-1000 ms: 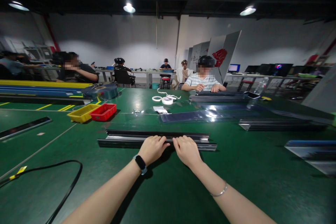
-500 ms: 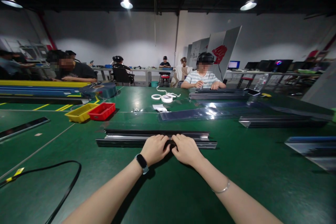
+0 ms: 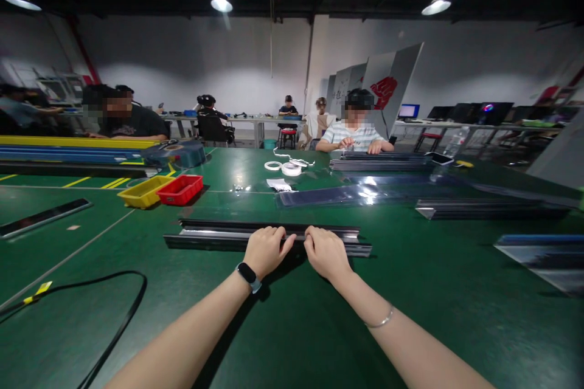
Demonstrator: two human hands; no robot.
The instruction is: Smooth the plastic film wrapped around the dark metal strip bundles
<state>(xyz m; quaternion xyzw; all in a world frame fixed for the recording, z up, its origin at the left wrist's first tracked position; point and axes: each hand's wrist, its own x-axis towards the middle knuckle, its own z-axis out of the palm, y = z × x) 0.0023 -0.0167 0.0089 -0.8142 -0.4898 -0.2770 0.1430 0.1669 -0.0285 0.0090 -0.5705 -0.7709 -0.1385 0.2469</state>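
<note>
A long black channel-shaped profile with a shiny inner face lies crosswise on the green table. My left hand, below a wristband, is closed over the profile's near wall around its middle. Just to the right, my right hand curls over the same wall, with a small gap between the two thumbs. The fingertips of both hands are hidden inside the channel.
Yellow and red bins stand at the left, near a black cable. White tape rolls and clear film strips lie beyond the profile. More profiles lie right. A co-worker sits opposite.
My hands have moved slightly apart along the profile, widening the gap between the thumbs. The profile sits at a slightly different angle, its right end a little lower in view.
</note>
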